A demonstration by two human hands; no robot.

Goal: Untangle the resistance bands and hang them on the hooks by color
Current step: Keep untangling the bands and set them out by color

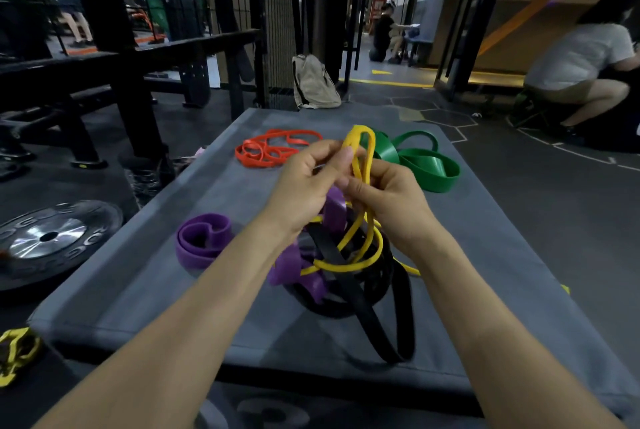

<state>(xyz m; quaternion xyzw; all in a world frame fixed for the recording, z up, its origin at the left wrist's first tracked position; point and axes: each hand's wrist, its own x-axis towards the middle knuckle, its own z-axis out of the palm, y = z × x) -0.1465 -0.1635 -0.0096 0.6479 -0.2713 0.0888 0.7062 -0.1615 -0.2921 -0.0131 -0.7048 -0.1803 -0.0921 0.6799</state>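
Hands: we see our left hand [308,182] and right hand [388,200] raised close together over the middle of the mat, fingertips nearly meeting.
Left hand: its fingers are curled and pinch the yellow band [360,158] just below the band's upper loop.
Right hand: its fingers and thumb are curled round the same yellow band a little lower, on the right side of the loop.
Yellow band: its top loop stands up above our hands; the rest trails down toward us and threads through the tangle below.
Tangle: black bands [367,307] and a purple band [294,265] lie knotted together with the yellow one on the near middle of the mat, under our wrists; one black loop reaches to the mat's near edge.
Sorted bands: a coiled purple band [202,245] sits alone to the left of the tangle; orange bands [270,149] lie in a pile at the far left; wide green bands [419,160] lie at the far right.
Mat: a grey mat [138,283] carries all of these.
Surroundings: a weight plate [52,241] lies on the floor to the left, a beige bag [313,82] stands beyond the mat's far edge, and a crouching person [581,64] is at the far right.
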